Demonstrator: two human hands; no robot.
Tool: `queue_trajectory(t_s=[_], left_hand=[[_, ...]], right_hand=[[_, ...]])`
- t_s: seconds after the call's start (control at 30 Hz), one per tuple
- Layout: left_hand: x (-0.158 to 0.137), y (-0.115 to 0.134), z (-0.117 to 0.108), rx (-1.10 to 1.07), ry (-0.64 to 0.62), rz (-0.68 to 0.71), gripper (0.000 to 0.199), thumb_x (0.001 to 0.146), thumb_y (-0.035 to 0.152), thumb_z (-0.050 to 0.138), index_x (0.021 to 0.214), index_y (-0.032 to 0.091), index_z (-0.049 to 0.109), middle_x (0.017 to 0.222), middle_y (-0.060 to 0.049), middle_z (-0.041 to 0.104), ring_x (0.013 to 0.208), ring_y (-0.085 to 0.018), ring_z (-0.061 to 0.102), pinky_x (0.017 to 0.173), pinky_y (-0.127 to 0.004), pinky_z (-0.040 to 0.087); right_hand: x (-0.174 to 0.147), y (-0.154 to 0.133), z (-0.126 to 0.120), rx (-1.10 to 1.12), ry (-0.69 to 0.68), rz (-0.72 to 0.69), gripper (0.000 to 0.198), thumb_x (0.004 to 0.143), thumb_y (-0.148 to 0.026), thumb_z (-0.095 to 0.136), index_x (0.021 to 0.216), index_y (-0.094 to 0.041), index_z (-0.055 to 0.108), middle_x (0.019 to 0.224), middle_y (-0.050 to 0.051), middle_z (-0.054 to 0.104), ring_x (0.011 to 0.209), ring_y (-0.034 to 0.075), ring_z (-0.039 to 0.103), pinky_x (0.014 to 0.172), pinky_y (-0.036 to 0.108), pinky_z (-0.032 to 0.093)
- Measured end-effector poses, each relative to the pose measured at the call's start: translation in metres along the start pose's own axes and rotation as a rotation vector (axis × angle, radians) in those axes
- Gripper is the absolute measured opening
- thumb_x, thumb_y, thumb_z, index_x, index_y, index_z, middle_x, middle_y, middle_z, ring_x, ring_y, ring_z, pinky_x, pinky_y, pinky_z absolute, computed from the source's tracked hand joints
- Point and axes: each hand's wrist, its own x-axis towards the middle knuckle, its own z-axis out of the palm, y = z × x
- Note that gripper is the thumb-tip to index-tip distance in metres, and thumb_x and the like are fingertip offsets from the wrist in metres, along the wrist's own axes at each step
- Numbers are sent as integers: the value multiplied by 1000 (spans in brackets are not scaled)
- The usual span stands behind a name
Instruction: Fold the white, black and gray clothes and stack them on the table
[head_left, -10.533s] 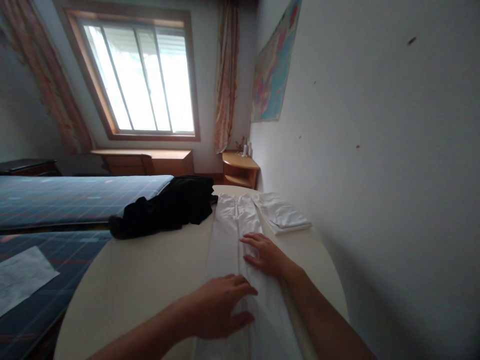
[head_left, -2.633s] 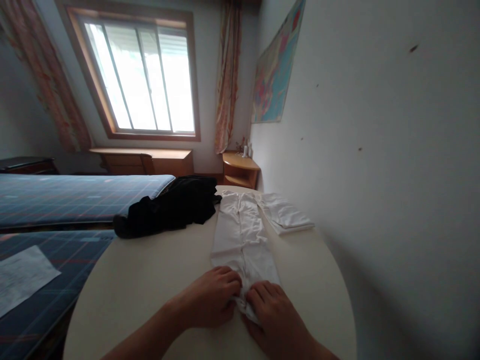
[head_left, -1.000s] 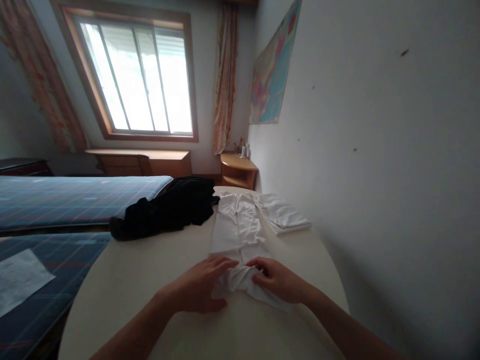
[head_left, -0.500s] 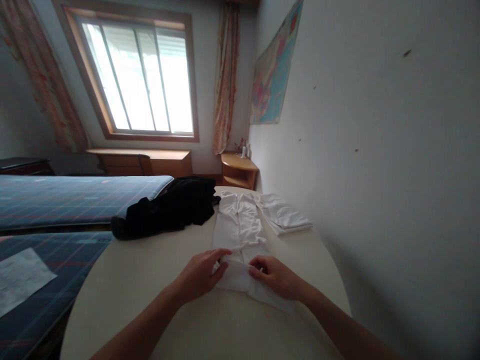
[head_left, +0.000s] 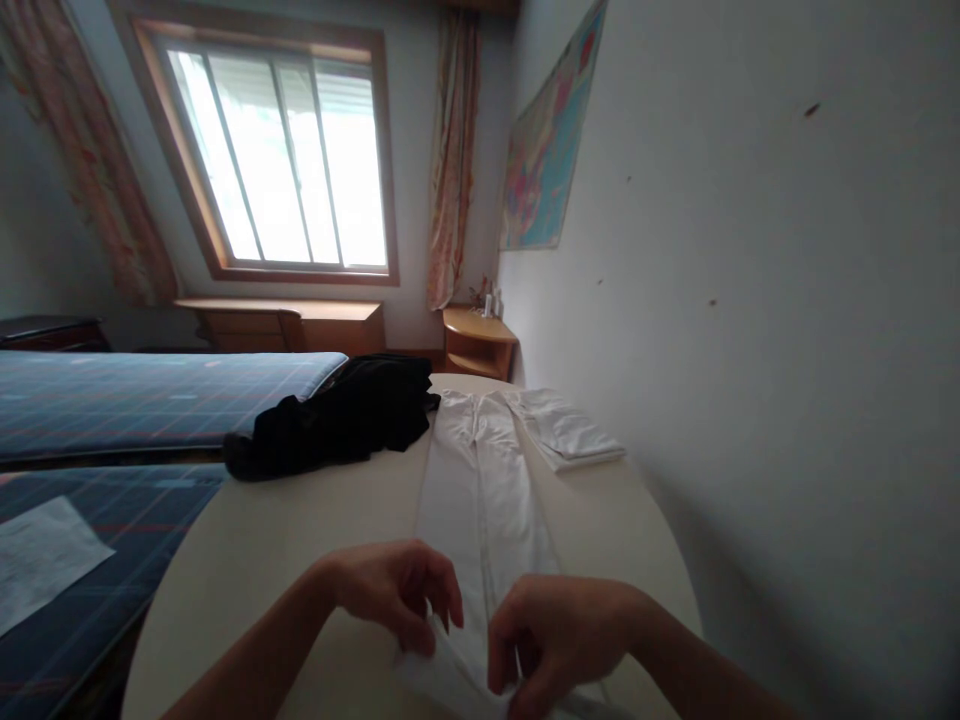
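A pair of white trousers (head_left: 454, 500) lies lengthwise on the round cream table (head_left: 277, 560), its two legs running toward me. Near the closest end of the legs, my left hand (head_left: 397, 590) has its fingers curled over a raised edge of the cloth, with the thumb beneath it. My right hand (head_left: 562, 630) pinches the same end a little to the right, knuckles up. The lower edge of the cloth is lifted and partly hidden by both hands and the bottom of the view.
Black clothing (head_left: 337, 415) lies at the table's far left edge. A folded white garment (head_left: 570, 425) rests right of the trousers' far end. Beds with blue checked mattresses (head_left: 165, 400) stand left, one bearing a paper sheet (head_left: 52, 560). A white wall (head_left: 765, 420) runs close on the right.
Both hands have moved toward me with the end of the trousers. The legs, bunched before, now lie longer and smoother along the table.
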Motion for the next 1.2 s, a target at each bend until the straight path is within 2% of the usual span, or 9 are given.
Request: queue_trajectory(t_s=[0.1,0.2,0.3,0.47,0.57,0.7,0.93,1.07,1.2], left_hand=[[2,2,2,-46,148,146,47,65,47,87,95,16,69,76,0,64,59,-8,52,53,-18,41],[12,1,-2,-72,513,352,47,73,51,80,101,16,65,85,-1,63,71,-9,55,62,-19,43],[27,-4,-10,-33,841,468,53,79,56,72,112,17,59,92,-3,64,78,-13,59,68,-23,47],[41,-18,-25,181,1035,526,65,89,49,60,144,23,36,136,-14,54,104,-20,64,89,-37,53],[39,-29,-32,557,1147,463,68,90,33,59,149,25,28,155,-14,34,129,-25,51,110,-47,41],[35,-38,-34,904,1079,354,67,85,19,60,148,23,35,159,-14,27,146,-28,28,118,-51,28],[29,-17,-8,1031,745,287,26,86,21,61,112,23,64,125,-7,61,117,-22,56,103,-35,45],[25,-6,1,1084,625,204,24,77,27,71,101,25,67,104,-3,66,98,-21,62,90,-30,48],[26,-2,5,1134,577,158,22,75,19,66,95,26,72,96,-2,69,91,-20,64,83,-28,47]], right_hand=[[-1,-6,-12,-93,34,-44,36,68,-42,83,90,-17,71,66,-7,57,57,7,50,55,17,39],[-5,-12,-40,-235,175,-98,18,79,-34,73,84,-17,69,65,-7,53,59,8,46,55,18,36],[-5,-18,-72,-388,395,-134,13,87,-26,60,91,-19,70,77,-2,63,71,13,54,65,22,40],[23,-12,-103,-566,700,-75,25,88,-14,51,102,-17,71,97,8,72,91,20,64,83,31,46],[50,6,-97,-666,830,-3,36,87,-9,51,119,-15,65,119,12,68,112,24,61,98,35,43],[71,31,-69,-749,872,14,53,88,-14,56,141,-13,48,144,17,51,132,28,46,111,43,35],[55,46,-32,-721,798,-110,50,94,-41,55,138,-18,49,150,14,45,141,29,34,119,50,19],[38,53,-25,-688,656,-214,61,86,-51,64,136,-18,53,145,14,48,137,29,38,116,44,27],[29,48,-20,-673,630,-254,74,75,-55,73,137,-17,55,134,14,55,126,30,47,112,43,33]])
